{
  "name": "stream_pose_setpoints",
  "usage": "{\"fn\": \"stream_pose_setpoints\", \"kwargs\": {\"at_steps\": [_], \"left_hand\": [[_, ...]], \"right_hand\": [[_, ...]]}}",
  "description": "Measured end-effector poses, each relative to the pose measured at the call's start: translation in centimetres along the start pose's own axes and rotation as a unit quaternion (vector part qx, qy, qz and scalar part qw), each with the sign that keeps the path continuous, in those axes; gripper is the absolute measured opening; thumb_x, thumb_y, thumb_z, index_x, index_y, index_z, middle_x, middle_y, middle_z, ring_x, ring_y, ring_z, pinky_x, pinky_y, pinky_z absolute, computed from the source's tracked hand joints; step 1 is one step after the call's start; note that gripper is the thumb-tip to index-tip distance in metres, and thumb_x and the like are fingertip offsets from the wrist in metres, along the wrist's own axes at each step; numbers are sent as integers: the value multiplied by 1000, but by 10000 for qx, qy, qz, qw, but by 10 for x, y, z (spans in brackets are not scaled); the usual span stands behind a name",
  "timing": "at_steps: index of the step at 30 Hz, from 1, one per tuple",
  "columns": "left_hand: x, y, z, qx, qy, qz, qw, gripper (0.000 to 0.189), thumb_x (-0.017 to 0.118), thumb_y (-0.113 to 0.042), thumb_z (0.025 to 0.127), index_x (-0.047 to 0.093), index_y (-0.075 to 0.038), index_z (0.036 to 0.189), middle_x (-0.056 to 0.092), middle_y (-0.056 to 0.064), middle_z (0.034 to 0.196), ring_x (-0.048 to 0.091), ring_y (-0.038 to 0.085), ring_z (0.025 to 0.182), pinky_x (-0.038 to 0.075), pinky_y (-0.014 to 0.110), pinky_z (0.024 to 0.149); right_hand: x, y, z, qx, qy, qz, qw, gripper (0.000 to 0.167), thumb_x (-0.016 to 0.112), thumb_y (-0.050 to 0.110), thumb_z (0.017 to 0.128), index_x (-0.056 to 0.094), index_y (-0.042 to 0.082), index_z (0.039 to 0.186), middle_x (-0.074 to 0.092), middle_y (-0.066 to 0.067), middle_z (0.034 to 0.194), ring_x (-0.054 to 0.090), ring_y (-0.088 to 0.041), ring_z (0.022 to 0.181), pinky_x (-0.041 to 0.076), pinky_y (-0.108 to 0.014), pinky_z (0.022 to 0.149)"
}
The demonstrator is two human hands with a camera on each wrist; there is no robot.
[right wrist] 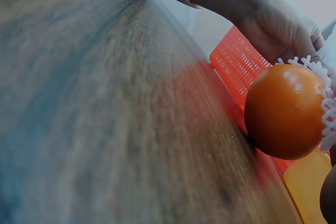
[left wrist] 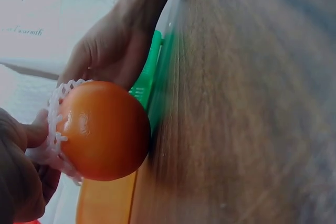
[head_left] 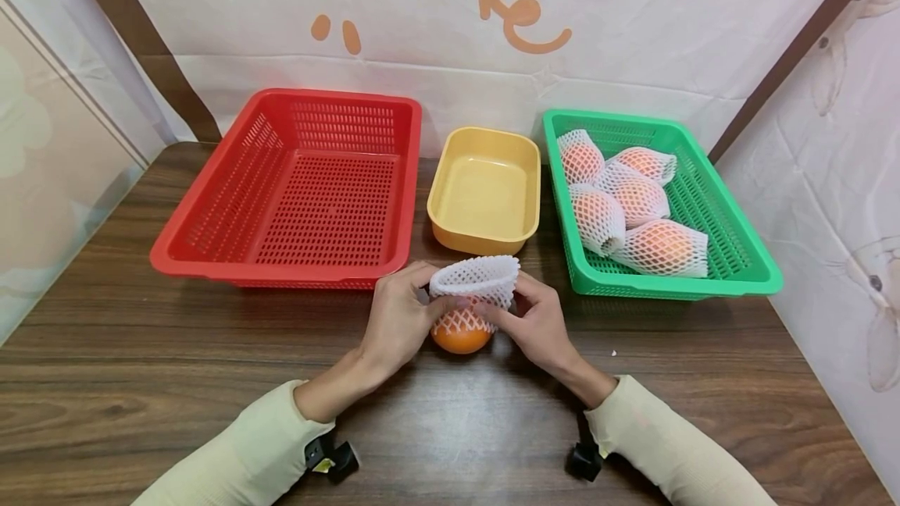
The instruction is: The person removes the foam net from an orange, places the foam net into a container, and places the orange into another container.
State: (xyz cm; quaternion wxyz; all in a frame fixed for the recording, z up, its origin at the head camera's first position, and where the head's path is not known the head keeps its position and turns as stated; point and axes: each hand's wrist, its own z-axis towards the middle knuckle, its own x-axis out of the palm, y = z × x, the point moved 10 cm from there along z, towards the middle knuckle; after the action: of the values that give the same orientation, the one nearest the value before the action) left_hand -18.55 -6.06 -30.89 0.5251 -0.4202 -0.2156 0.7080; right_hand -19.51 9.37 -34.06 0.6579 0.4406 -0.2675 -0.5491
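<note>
An orange (head_left: pixel 460 340) sits on the table in front of the yellow tub, partly covered by a white foam net sleeve (head_left: pixel 481 276). The sleeve's wide mouth gapes upward and away from me, while the orange's near, lower side is bare. My left hand (head_left: pixel 399 317) pinches the net on the left, thumb on the near side. On the right, my right hand (head_left: pixel 540 325) pinches it likewise. Both wrist views show the smooth bare side of the orange (left wrist: pixel 107 129) beyond the net's edge. Some fingertips are hidden behind the net.
A red perforated basket (head_left: pixel 281 268) stands at the back left. In the middle is a small yellow tub (head_left: pixel 485 234). At the back right a green basket (head_left: pixel 731 281) holds several net-wrapped fruits (head_left: pixel 636 197). A cloth hangs behind the table (head_left: pixel 176 381).
</note>
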Motion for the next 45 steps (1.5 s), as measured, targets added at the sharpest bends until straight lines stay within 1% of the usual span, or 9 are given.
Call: {"fn": "stream_pose_setpoints", "kwargs": {"at_steps": [4,8,15,20,25,28,32,37,45], "left_hand": [[2,1,-1,-41,25,-33,10000,24,85,-3,68,73,-6,89,67,-2,87,61,9,82,49,29,70],[7,3,-2,-256,269,24,9993,35,87,-12,64,72,-5,95,63,-1,91,57,10,82,48,33,64],[12,7,-2,-543,471,167,9973,34,88,-15,65,74,-6,95,66,-1,94,58,11,87,48,39,66],[7,3,0,-315,186,5,9993,25,87,-7,65,75,-4,87,68,-2,89,62,10,85,50,40,68],[2,1,0,-44,-39,-120,9999,23,86,-3,66,74,-4,86,69,0,86,63,10,83,51,32,72],[1,0,0,36,-93,-133,9999,23,85,-2,66,74,-5,86,70,0,86,63,10,83,49,27,76],[1,-1,-1,56,-88,-181,9998,24,85,-2,67,73,-5,88,69,0,86,61,11,82,49,26,71],[9,4,-2,-286,261,11,9992,41,87,-12,66,70,-6,102,63,-1,91,54,12,81,46,32,64],[23,18,-9,-1079,957,175,9894,71,90,-27,63,56,-8,122,58,1,107,50,16,97,44,37,83]], "right_hand": [[-5,-8,-2,-37,-179,-134,9997,32,73,-7,79,68,-1,110,67,-11,107,61,-22,95,52,-31,78],[-9,-14,-2,-24,-339,-287,9990,29,74,-4,80,69,0,108,69,-9,104,63,-21,92,53,-30,75],[-12,-15,-2,103,-480,-199,9986,24,74,-3,81,68,-3,104,69,-9,98,64,-19,87,54,-29,71],[-7,-15,-2,90,-172,17,9998,29,71,-6,82,65,-3,110,65,-11,108,60,-22,96,52,-31,79],[1,-9,0,132,107,136,9998,40,68,-15,79,62,-4,117,59,-11,117,54,-23,108,48,-33,89],[2,2,1,86,55,-41,9999,36,68,-15,78,64,-6,113,61,-12,114,56,-19,106,48,-31,88],[-2,8,2,2,-162,-243,9996,29,69,-15,78,67,-6,106,66,-12,105,59,-15,95,50,-28,79],[-10,-8,0,82,-373,-332,9987,28,70,-13,79,68,-4,105,68,-7,101,61,-15,90,52,-27,74],[-18,-21,-1,344,-601,-178,9974,27,74,6,83,68,2,109,70,-10,98,64,-20,83,53,-29,68]]}}
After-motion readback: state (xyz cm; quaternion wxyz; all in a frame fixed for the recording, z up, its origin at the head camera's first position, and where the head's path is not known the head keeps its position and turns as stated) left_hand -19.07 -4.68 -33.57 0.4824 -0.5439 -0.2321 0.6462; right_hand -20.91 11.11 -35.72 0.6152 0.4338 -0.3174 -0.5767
